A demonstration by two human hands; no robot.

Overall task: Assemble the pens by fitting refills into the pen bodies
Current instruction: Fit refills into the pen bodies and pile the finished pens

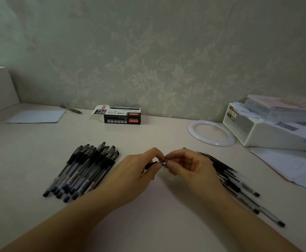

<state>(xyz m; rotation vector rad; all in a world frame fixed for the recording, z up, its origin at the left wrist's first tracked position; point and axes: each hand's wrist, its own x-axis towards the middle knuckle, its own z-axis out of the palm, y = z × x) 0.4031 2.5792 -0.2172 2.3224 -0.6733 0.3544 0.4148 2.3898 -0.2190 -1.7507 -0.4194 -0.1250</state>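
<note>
Cream, smooth and faintly glossy, the wide desk top runs back to a wall papered in a pale floral pattern; on so slick a surface a round pen would likely roll. At the right edge a white plastic paper tray stuffed with documents stands beside a white ring-shaped object, with loose white sheets lying in front of the tray. A black-and-red printed cardboard pen box sits against the wall, and a folded pale sheet of paper lies far left with a single dark pen just behind it.

To the left of the hands lies a fanned pile of capped black gel pens with clear barrels, probably the finished ones. To the right, partly hidden by the forearm, lies a looser heap of thin black refills and clear pen bodies, still to be joined by the look of it.

Above the desk, between the piles, the left hand pinches the dark end of a slim black pen part between thumb and fingertip, while the right hand has its fingertips curled around a small piece at the joint; whether that is a tip or a refill end is too small to tell.

I judge these parts very light, stiff yet bendable along the thin refill, and smooth enough to slip, so a hold close to the joint suits best, with gentle straight pressure to spare the fine point
</note>
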